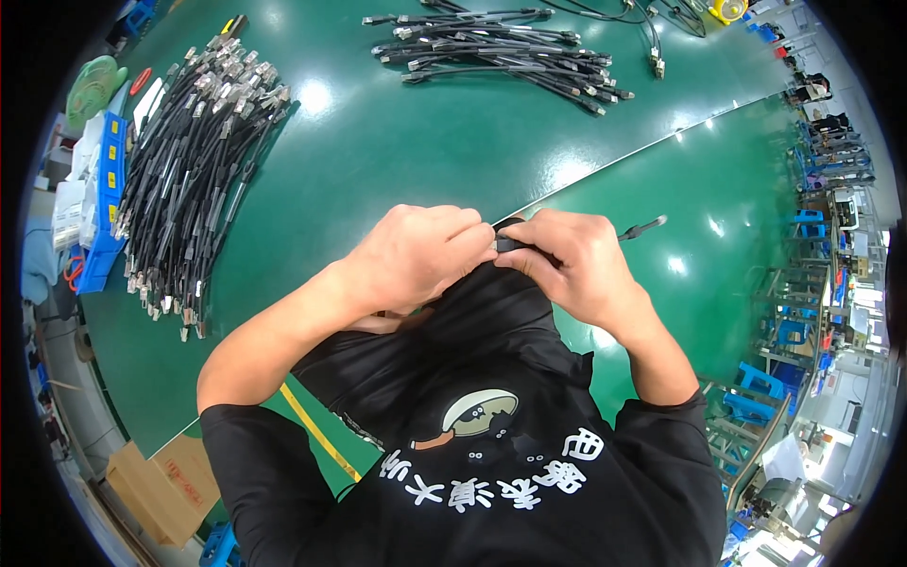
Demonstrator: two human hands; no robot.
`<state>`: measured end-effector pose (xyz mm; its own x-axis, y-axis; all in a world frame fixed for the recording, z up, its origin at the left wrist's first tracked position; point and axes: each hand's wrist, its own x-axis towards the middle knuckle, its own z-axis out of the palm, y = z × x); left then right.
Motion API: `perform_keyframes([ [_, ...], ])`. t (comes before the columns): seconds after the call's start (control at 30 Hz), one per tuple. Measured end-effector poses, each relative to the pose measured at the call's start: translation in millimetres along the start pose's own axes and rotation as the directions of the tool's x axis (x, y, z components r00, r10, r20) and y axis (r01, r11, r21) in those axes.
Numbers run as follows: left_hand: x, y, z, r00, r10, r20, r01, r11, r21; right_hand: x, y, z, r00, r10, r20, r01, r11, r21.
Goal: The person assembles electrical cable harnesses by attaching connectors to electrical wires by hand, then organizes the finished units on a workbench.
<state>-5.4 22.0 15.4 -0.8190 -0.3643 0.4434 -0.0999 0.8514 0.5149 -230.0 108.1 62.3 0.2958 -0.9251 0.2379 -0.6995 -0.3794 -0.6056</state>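
My two hands meet close to my body, over the near edge of the green table. The right hand [578,253] is closed, thumb and forefinger pinching a short black cable [644,228]. One end of that cable sticks out to the right, past the back of the hand. My left hand [416,253] is closed too, its fingertips pressed on the cable's other end, where a small pale bit shows. The fingers hide most of that end.
A thick pile of black cables with clear-tipped plugs [203,161] lies on the left of the table [350,142]. A smaller cable bundle [501,57] lies at the back. Blue bins [106,203] stand along the left edge. A cardboard box [162,491] sits lower left.
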Motion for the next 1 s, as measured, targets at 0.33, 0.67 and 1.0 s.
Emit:
perform_keyframes([
  [0.33, -3.1, -4.7, 3.6, 0.821, -0.383, 0.424, 0.568, 0.458, -0.684, -6.5, 0.9, -2.7, 0.996, 0.071, 0.059, -0.071, 0.997, 0.011],
  [0.67, -2.1, 1.4, 4.0, 0.84, -0.389, 0.379, 0.535, 0.469, -0.703, -4.3, 0.8, 8.8, 0.999, -0.037, 0.022, 0.039, 0.995, -0.097],
  [1.0, -12.2, -15.2, 22.5, 0.885, -0.34, 0.319, 0.442, 0.393, -0.806, -9.0, 3.9, -36.1, 0.927, 0.324, -0.191, -0.202, 0.857, 0.473],
])
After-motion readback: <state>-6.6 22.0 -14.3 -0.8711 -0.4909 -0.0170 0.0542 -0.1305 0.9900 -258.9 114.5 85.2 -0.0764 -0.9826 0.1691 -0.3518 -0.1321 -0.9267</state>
